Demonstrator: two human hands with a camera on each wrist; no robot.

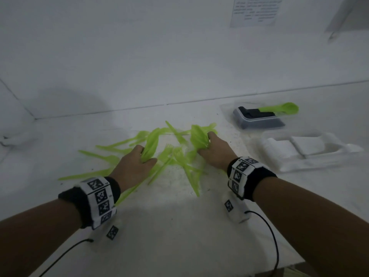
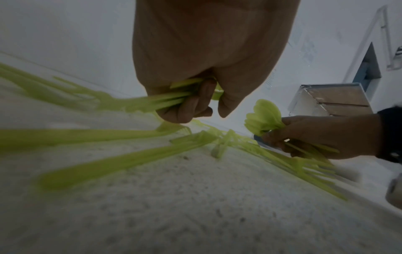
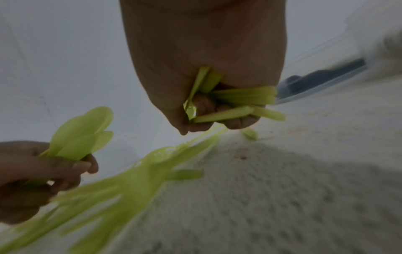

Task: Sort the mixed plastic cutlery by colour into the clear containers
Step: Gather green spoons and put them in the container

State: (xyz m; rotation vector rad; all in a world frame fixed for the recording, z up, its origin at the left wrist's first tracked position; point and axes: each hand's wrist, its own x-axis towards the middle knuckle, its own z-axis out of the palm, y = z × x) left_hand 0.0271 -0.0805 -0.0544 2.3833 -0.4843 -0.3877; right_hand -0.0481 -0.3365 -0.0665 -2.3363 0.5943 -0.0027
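Observation:
Loose green plastic cutlery [image 1: 169, 154] lies scattered on the white table [image 1: 179, 226]. My left hand [image 1: 137, 160] grips a bundle of green spoons [image 1: 150, 144], their handles [image 2: 174, 98] running through the curled fingers. My right hand [image 1: 213, 150] grips another bundle of green cutlery [image 1: 198, 136], the handles [image 3: 243, 98] crossing inside its fist. At the back right a clear container [image 1: 257, 118] holds black cutlery, with one green spoon [image 1: 281, 109] lying on top. In front of it a second clear container [image 1: 307, 154] holds white cutlery.
The white wall [image 1: 139, 56] meets the table just behind the pile. A printed sheet [image 1: 256, 11] hangs on the wall at upper right. Cables [image 1: 273, 236] trail from both wrist units towards the table's front edge.

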